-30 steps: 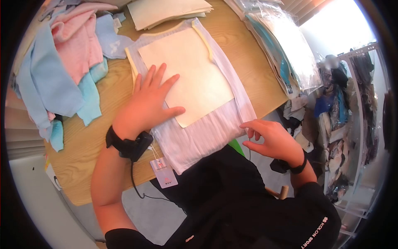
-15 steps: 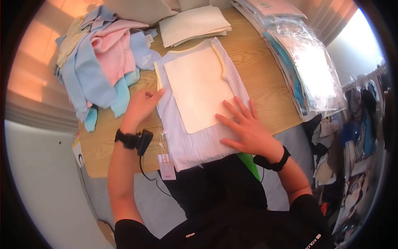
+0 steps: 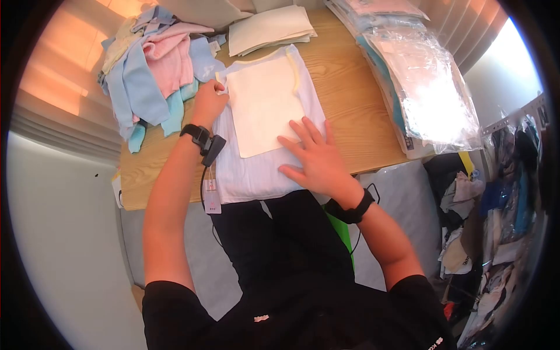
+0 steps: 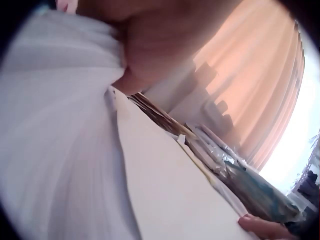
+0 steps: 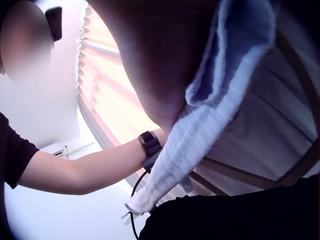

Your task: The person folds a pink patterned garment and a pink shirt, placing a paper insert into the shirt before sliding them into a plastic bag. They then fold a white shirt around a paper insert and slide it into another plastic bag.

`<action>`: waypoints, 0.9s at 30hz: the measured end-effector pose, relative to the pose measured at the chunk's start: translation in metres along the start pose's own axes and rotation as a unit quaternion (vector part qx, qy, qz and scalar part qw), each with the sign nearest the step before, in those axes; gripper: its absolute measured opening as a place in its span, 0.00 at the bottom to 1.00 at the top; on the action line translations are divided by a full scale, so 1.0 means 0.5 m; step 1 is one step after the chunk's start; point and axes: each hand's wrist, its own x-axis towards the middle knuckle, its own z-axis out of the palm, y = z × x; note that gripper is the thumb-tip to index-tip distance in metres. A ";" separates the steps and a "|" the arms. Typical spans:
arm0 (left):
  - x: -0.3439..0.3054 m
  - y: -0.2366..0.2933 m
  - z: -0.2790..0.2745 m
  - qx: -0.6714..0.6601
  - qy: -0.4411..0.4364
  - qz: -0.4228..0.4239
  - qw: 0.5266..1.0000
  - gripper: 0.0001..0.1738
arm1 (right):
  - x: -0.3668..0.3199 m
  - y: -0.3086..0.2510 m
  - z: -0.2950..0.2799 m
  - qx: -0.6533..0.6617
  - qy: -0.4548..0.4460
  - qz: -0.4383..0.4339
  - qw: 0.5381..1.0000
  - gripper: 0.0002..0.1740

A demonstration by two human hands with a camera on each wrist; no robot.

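Note:
A pale lavender-white garment [image 3: 256, 181] with yellow trim lies along the table's front edge, a cream card sheet [image 3: 262, 111] on top of it. At the garment's upper left edge, my left hand [image 3: 211, 102] pinches the cloth with curled fingers. Folds run toward that grip in the left wrist view, where the cloth [image 4: 60, 100] is drawn up beside the card. My right hand [image 3: 318, 154] rests with spread fingers over the card's lower right corner and the cloth. A hang tag [image 3: 212, 203] dangles from the garment's lower left. In the right wrist view the hem [image 5: 185, 135] shows at the table edge.
Left of the garment is a heap of blue and pink clothes [image 3: 140, 76]. A stack of card sheets [image 3: 271, 29] lies behind it. Clear-bagged garments [image 3: 417, 87] are piled on the right of the wooden table [image 3: 344, 76]. A rack with hanging items [image 3: 513, 192] stands at far right.
My left hand has left the card and moved to the garment's left edge, where it now pinches cloth. My right hand went from the lower right corner onto the card. The head view has shifted.

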 end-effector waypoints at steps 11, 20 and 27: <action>-0.032 0.091 0.020 -0.091 -0.141 0.115 0.979 0.32 | -0.005 0.009 0.003 0.031 0.010 -0.041 0.999 0.27; -0.202 0.080 -0.061 -0.044 -0.131 -0.067 0.988 0.30 | -0.009 0.011 -0.004 0.050 0.009 -0.066 0.997 0.21; -0.333 0.112 -0.090 -0.076 -0.167 -0.116 0.976 0.22 | -0.009 0.005 0.000 0.034 0.019 -0.076 0.996 0.20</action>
